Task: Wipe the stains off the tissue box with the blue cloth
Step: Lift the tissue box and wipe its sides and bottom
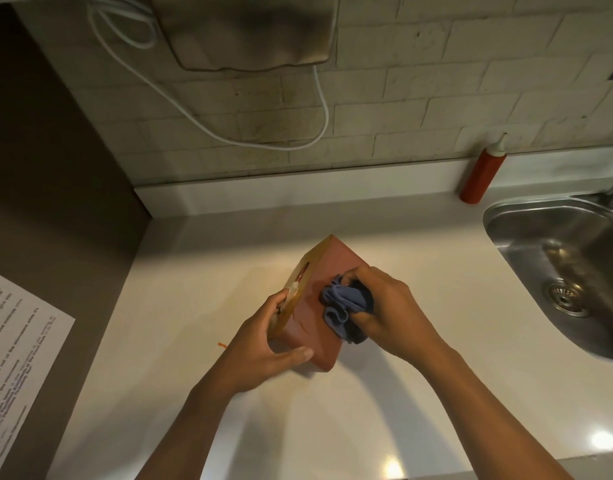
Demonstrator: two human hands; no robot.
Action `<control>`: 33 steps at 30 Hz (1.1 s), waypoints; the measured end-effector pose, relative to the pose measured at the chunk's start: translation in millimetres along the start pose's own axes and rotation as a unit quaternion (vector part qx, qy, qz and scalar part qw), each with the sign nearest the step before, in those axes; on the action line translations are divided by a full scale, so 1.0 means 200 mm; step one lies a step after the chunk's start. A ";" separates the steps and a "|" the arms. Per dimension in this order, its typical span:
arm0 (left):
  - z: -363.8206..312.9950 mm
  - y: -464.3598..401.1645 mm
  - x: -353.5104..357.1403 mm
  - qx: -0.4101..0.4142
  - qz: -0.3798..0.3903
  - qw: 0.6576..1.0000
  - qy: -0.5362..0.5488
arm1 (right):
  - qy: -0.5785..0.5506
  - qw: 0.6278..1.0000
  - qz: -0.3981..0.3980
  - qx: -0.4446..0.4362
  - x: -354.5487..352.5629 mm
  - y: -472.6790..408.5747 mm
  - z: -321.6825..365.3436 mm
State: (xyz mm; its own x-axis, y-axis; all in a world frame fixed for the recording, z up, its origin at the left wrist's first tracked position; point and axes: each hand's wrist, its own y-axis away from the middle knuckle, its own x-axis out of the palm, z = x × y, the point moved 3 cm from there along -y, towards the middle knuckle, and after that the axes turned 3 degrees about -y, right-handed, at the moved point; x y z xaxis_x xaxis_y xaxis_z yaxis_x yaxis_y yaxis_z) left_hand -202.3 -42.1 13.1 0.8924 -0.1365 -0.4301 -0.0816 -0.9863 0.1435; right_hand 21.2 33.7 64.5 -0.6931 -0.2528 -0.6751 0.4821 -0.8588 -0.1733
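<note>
both forearms reach in from the bottom edge toward the middle of the white counter (229, 271). left hand (263, 344) grasps the near end of the tissue box (333, 268), thumb lying across its reddish upward face near the bottom corner, fingers wrapped round the tan side where the opening is. right hand (384, 306) is clenched round a bunched blue cloth (339, 303), knuckles up, pressing the cloth down onto the reddish face of the box about halfway along its right edge.

the box sits tilted on the counter, its long axis running away from the camera, a bit of white tissue showing at the slot beside the left fingers. small dark marks show on the reddish face just left of the cloth.

counted: 2 hands, 1 box, 1 cloth, 1 red squeeze bottle (482, 174) with a pale nozzle standing against the back ledge, 1 steel sink (527, 216) to the right, 1 printed sheet (17, 348) at the left edge, 1 white cable (319, 109) looping down the tiled wall.

the sheet's print is too blurred to read; no brand is legible on the box or bottle.
</note>
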 end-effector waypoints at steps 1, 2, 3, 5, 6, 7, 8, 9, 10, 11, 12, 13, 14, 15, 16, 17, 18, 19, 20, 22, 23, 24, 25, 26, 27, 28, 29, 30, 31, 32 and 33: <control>0.00 0.00 0.00 -0.001 -0.001 1.000 -0.001 | -0.014 1.000 -0.018 0.004 -0.03 -0.01 0.00; 0.00 0.00 0.00 -0.002 -0.001 1.000 -0.003 | -0.019 0.999 -0.046 0.006 -0.07 -0.03 -0.01; 0.00 0.00 0.00 -0.005 -0.001 1.000 -0.006 | -0.014 0.997 -0.080 0.005 -0.11 -0.06 -0.01; 0.01 0.00 0.01 -0.009 -0.003 1.000 -0.014 | 0.020 0.989 -0.148 -0.007 -0.20 -0.12 -0.02; 0.01 0.00 0.01 -0.009 -0.005 1.000 -0.017 | 0.037 0.984 -0.174 -0.012 -0.23 -0.16 -0.02; 0.01 0.00 0.01 -0.008 -0.007 1.000 -0.019 | 0.050 0.980 -0.193 -0.014 -0.26 -0.20 -0.03; 0.01 0.00 0.01 -0.008 -0.007 1.000 -0.018 | 0.062 0.977 -0.204 -0.015 -0.27 -0.24 -0.05; 0.01 0.00 0.01 -0.009 -0.005 1.000 -0.015 | 0.075 0.975 -0.207 -0.016 -0.27 -0.29 -0.07; 0.01 0.00 0.01 -0.010 -0.004 1.000 -0.011 | 0.092 0.975 -0.202 -0.018 -0.26 -0.33 -0.10; 0.01 0.00 0.01 -0.011 -0.002 1.000 -0.007 | 0.107 0.976 -0.189 -0.014 -0.24 -0.36 -0.13; 0.01 0.00 0.00 -0.014 0.001 1.000 -0.004 | 0.118 0.979 -0.167 -0.004 -0.21 -0.39 -0.15; 0.01 0.00 -0.01 -0.015 0.007 1.000 -0.003 | 0.121 0.982 -0.142 0.006 -0.17 -0.40 -0.16; 0.01 0.00 -0.02 -0.016 0.015 1.000 -0.003 | 0.119 0.986 -0.117 0.013 -0.13 -0.39 -0.17; 0.01 0.00 -0.02 -0.017 0.024 1.000 -0.005 | 0.116 0.989 -0.094 0.017 -0.10 -0.39 -0.17; 0.01 0.01 -0.03 -0.019 0.031 0.999 -0.009 | 0.109 0.991 -0.076 0.020 -0.08 -0.38 -0.16; 0.01 0.01 -0.03 -0.021 0.035 0.999 -0.014 | 0.101 0.992 -0.067 0.021 -0.07 -0.37 -0.16; 0.02 0.01 -0.03 -0.022 0.036 0.999 -0.018 | 0.097 0.993 -0.065 0.016 -0.07 -0.36 -0.15; 0.03 0.01 -0.03 -0.021 0.034 0.999 -0.018 | 0.097 0.993 -0.063 0.006 -0.07 -0.35 -0.14; 0.03 0.01 -0.03 -0.021 0.032 0.999 -0.017 | 0.101 0.993 -0.060 -0.003 -0.07 -0.33 -0.13; 0.03 0.01 -0.03 -0.015 0.027 0.999 -0.016 | 0.115 0.992 -0.055 -0.017 -0.05 -0.31 -0.12; 0.03 0.01 -0.02 -0.010 0.026 0.999 -0.017 | 0.124 0.990 -0.057 -0.026 -0.05 -0.30 -0.12; 0.02 0.01 -0.02 -0.005 0.026 0.999 -0.019 | 0.133 0.989 -0.060 -0.034 -0.04 -0.29 -0.12; 0.01 0.01 -0.01 -0.001 0.026 0.999 -0.023 | 0.139 0.987 -0.063 -0.039 -0.03 -0.28 -0.12; 0.00 0.01 0.00 0.001 0.025 0.999 -0.026 | 0.143 0.987 -0.062 -0.040 -0.02 -0.27 -0.11; 0.00 0.01 0.00 0.005 0.022 0.999 -0.024 | 0.147 0.986 -0.060 -0.042 -0.01 -0.27 -0.10; 0.00 0.01 0.01 0.009 0.016 1.000 -0.020 | 0.151 0.986 -0.057 -0.045 0.01 -0.25 -0.09; 0.01 0.01 0.01 0.012 0.007 1.000 -0.016 | 0.153 0.985 -0.056 -0.054 0.03 -0.23 -0.06; 0.01 0.01 0.01 0.013 -0.004 1.000 -0.015 | 0.153 0.984 -0.057 -0.068 0.06 -0.21 -0.02; 0.02 0.02 0.02 0.014 -0.017 1.000 -0.013 | 0.153 0.983 -0.058 -0.083 0.08 -0.18 0.01; 0.02 0.02 0.02 0.017 -0.030 0.999 -0.010 | 0.152 0.982 -0.061 -0.094 0.10 -0.14 0.04; 0.02 0.02 0.03 0.020 -0.043 0.999 -0.009 | 0.148 0.982 -0.062 -0.097 0.12 -0.11 0.06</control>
State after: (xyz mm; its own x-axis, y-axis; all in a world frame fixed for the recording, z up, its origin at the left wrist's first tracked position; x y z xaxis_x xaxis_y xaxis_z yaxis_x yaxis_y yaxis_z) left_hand -198.6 -48.3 7.6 0.8889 -0.0522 -0.4550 -0.0229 -0.9973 0.0696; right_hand -12.8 41.3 61.5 -0.5809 0.0134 -0.8138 0.5166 -0.7666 -0.3814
